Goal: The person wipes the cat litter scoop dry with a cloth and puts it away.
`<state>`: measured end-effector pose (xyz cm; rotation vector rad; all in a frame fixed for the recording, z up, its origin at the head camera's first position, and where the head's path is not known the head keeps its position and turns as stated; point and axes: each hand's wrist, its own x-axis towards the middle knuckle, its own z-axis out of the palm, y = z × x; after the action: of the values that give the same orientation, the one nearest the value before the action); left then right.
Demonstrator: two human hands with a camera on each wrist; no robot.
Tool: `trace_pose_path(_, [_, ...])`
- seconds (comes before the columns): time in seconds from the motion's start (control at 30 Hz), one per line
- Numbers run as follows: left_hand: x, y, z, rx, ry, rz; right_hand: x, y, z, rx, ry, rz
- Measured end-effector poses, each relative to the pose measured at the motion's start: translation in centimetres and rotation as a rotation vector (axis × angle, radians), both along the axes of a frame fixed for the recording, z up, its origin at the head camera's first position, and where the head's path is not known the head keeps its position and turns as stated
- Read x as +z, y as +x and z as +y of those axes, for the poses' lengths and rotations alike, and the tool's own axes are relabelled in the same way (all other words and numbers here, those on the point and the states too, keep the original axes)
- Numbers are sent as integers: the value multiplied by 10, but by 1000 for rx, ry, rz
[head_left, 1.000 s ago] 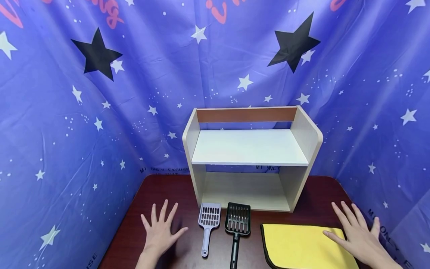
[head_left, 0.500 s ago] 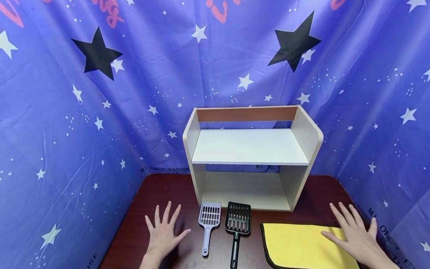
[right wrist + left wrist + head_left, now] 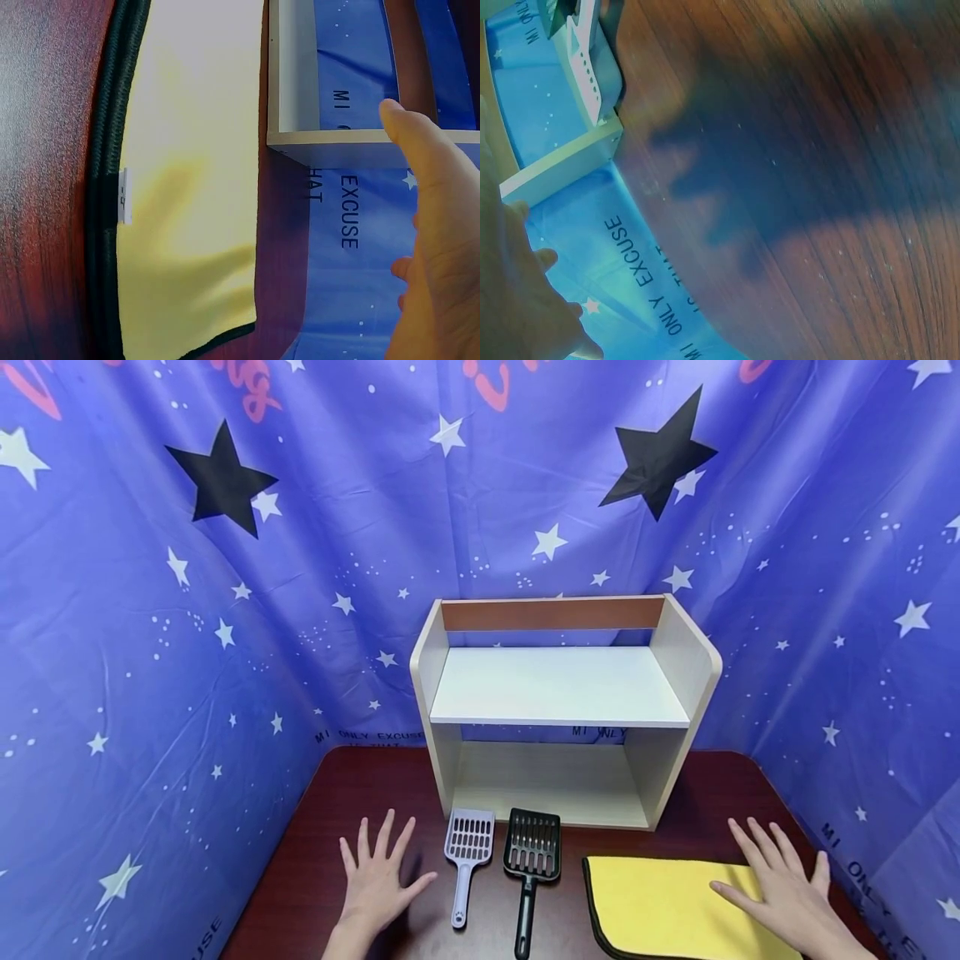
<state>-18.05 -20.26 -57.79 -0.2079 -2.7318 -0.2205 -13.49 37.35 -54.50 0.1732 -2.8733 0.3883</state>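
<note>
My left hand (image 3: 377, 882) is held over the table's left side with its fingers spread, holding nothing. Just right of it lies a light purple slotted litter scoop (image 3: 469, 839), and beside that a black litter scoop (image 3: 532, 845). Both handles point toward me. My right hand (image 3: 783, 885), fingers spread too, overlaps the right part of a folded yellow cloth (image 3: 660, 902) with dark edging. In the right wrist view the cloth (image 3: 195, 165) shows a small white tag on its edge. The left wrist view catches part of the left hand (image 3: 525, 277) and its shadow on the wood.
Behind the scoops stands a two-tier shelf (image 3: 558, 685) with a white middle board and a brown back rail. The dark red table (image 3: 360, 785) has rounded far corners. Blue curtain (image 3: 360, 527) with stars surrounds it at the back and both sides.
My left hand has drifted right, closer to the purple litter scoop, and slightly nearer me. The right hand has shifted a little left over the yellow cloth. Scoops, cloth and shelf stay put.
</note>
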Motion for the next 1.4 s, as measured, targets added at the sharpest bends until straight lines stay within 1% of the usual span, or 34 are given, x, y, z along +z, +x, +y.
trace_pose_path(0.07, [0, 0, 2, -1, -7, 5, -2, 0, -2, 5, -9, 3])
trace_pose_path(0.3, [-3, 2, 10, -7, -33, -15, -7, 1, -5, 25, -17, 42])
trace_pose_path(0.43, [-6, 2, 16, -24, -29, -1, -10, 1, -7, 34, -21, 46])
trace_pose_path(0.57, [-9, 2, 21, -32, -44, 16, -12, 1, -9, 34, -26, 28])
trace_pose_path(0.73, [-10, 1, 27, -41, -47, -1, -14, 0, -11, 32, -31, 21])
trace_pose_path(0.87, [-10, 2, 33, -46, -38, -15, -15, 0, -12, 27, -41, -9])
trace_pose_path(1.03, [-12, 3, 40, -58, -51, -9, -16, 0, -13, 19, -58, -47])
trace_pose_path(1.13, [-13, 3, 43, -61, -58, -5, -17, 0, -14, 24, -82, -72])
trace_pose_path(1.3, [-17, 3, 47, -75, -32, 9, -19, 0, -17, 46, -129, -102])
trace_pose_path(1.4, [-18, 3, 49, -83, -27, -6, -22, 1, -18, 49, -140, -106])
